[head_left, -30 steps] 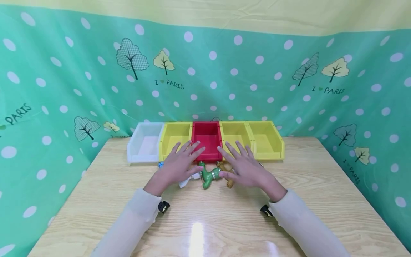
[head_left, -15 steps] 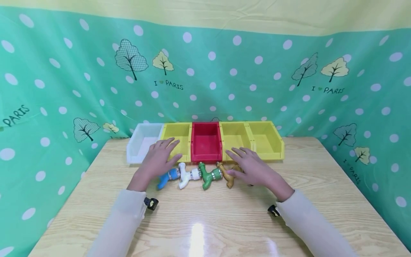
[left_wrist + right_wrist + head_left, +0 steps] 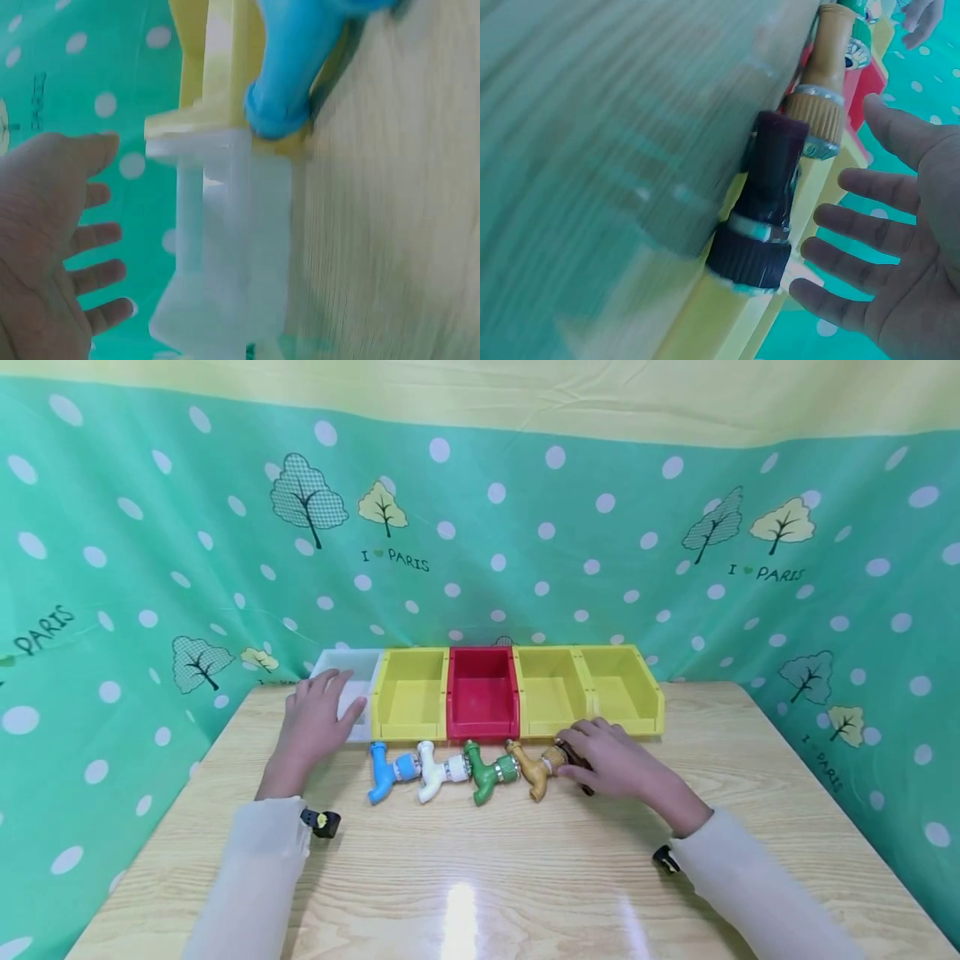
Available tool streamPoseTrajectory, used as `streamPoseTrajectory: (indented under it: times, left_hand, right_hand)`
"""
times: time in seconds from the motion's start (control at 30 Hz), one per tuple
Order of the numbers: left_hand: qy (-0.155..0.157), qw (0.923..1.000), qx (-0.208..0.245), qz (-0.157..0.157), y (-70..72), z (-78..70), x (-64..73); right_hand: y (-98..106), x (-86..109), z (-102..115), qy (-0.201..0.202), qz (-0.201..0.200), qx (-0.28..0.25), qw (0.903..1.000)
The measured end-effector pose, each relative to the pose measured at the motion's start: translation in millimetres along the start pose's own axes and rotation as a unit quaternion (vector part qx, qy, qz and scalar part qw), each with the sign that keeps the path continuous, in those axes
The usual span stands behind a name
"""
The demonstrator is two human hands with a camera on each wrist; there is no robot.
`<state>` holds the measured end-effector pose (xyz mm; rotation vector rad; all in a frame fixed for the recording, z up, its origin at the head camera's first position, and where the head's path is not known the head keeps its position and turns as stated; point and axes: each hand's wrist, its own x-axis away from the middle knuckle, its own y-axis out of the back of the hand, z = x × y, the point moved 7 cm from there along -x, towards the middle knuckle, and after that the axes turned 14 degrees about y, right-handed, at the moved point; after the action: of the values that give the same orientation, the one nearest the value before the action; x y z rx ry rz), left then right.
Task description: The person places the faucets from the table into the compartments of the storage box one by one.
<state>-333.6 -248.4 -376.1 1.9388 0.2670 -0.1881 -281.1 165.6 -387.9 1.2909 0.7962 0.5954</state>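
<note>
Left hand [image 3: 311,718] loose, gripping nothing, by white bin [image 3: 352,657]; blue tap [image 3: 383,774], white tap [image 3: 432,772], green tap [image 3: 487,775], tan tap [image 3: 536,771], dark tap [image 3: 769,180] rowed on table [image 3: 420,860]; right hand [image 3: 609,762] at dark tap, fingers extended, ungripped; I judge row set, none lifted yet

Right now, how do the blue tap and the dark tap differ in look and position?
The blue tap is bright; the dark tap is nearly black. The blue tap ends the row on the left, the dark tap on the right. In the head view, the blue tap is uncovered; the right grip partly covers the dark tap. Both share one row.
</note>
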Motion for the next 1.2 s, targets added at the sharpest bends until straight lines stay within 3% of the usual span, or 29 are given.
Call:
streamPoseTrajectory:
  times: [0.27,0.43,0.63,1.0,1.2]
  left_hand:
    - [0.067,0.9970,0.016,-0.035,11.2,33.8,-5.8]
    - [0.087,0.9938,0.053,-0.044,15.1,54.0,-9.2]
    - [0.117,0.9871,0.106,-0.028,16.0,72.8,-9.6]
    - [0.163,0.9712,0.173,0.017,6.3,90.2,-8.8]
    - [0.199,0.9587,0.200,0.037,2.5,98.7,-5.2]
  right_hand:
    - [-7,12.5,-10,-0.015,0.024,0.023,0.9993]
    - [-10,20.1,-15,-0.021,0.028,0.031,0.9989]
    - [-9,26.3,-15,0.007,0.033,0.034,0.9988]
    - [-10,26.6,-5,0.102,0.045,0.057,0.9921]
    - [-14,27.7,-5,0.115,0.077,0.051,0.9890]
